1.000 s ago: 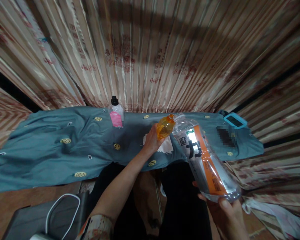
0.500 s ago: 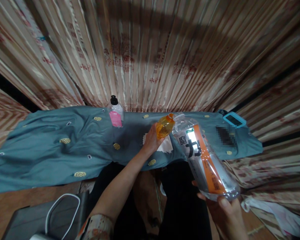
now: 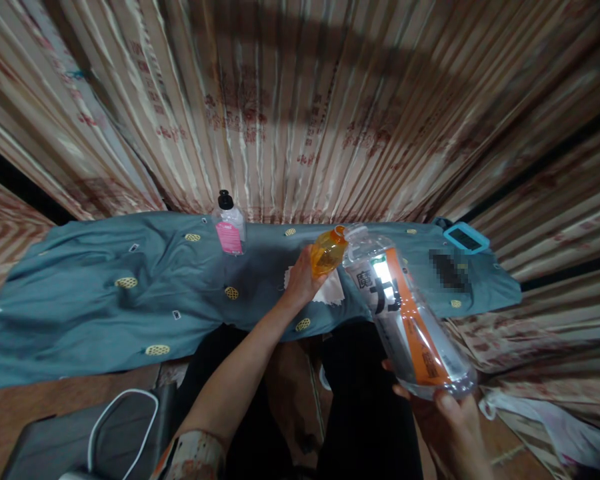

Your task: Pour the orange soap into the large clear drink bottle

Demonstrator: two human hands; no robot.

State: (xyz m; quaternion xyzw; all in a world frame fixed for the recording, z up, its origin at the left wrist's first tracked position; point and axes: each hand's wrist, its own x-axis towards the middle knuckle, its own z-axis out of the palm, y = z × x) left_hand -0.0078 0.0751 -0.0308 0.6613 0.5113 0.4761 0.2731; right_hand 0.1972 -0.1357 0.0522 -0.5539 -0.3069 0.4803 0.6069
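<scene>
My left hand (image 3: pixel 303 279) is closed around a small amber bottle (image 3: pixel 329 251), its open orange neck tilted up to the right. Against that neck sits the mouth of a large clear plastic bottle (image 3: pixel 405 313) with a silver and orange label. My right hand (image 3: pixel 443 417) grips this big bottle by its base, so it slants down to the right. Whether liquid passes between the two mouths I cannot make out. Under my left hand, a white cloth (image 3: pixel 331 291) lies partly hidden.
A clear pump-top bottle with a pink label (image 3: pixel 230 233) stands at the back on the teal cloth (image 3: pixel 100 320). To the right lie a blue-framed device (image 3: pixel 466 238) and a blurred dark object (image 3: pixel 449 270). Curtains (image 3: pixel 290 120) hang behind. A white cable (image 3: pixel 123 400) is at lower left.
The whole view has shifted very slightly. Both hands keep their grips, and the two bottles stay mouth to mouth.
</scene>
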